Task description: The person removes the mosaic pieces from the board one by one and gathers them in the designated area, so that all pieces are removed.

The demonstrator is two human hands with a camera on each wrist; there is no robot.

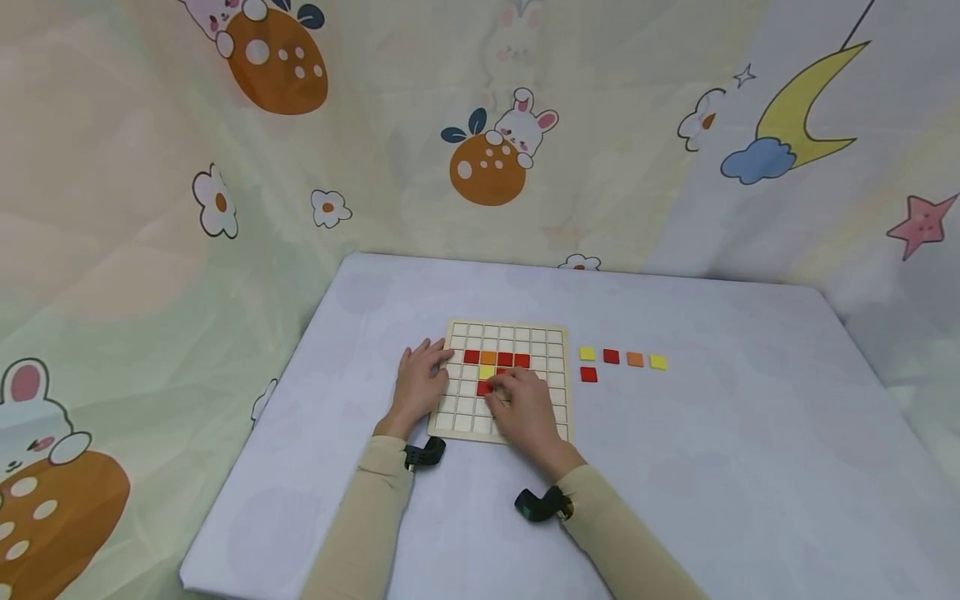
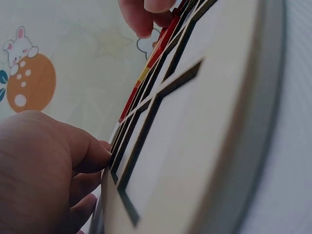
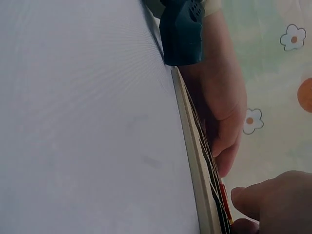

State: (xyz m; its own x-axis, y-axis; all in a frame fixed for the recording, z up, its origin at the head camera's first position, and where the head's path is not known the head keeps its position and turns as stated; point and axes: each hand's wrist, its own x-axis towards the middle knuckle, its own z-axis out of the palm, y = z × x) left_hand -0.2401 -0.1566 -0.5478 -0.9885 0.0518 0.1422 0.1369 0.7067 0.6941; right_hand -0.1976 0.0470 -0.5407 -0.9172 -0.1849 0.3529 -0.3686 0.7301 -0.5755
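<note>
A square wooden grid board lies on the table, with several red, orange and yellow tiles in its cells. My left hand rests along the board's left edge, fingers extended and fingertips at the rim; the left wrist view shows this hand against the board's side. Over the middle of the board, my right hand has thumb and fingers bent together at a small red tile. Below a yellow tile sits that red one. The right hand partly covers the cells under it.
Right of the board lie loose tiles: a yellow tile, a red tile, an orange tile, another yellow tile and a second red tile. A patterned curtain hangs behind the white table.
</note>
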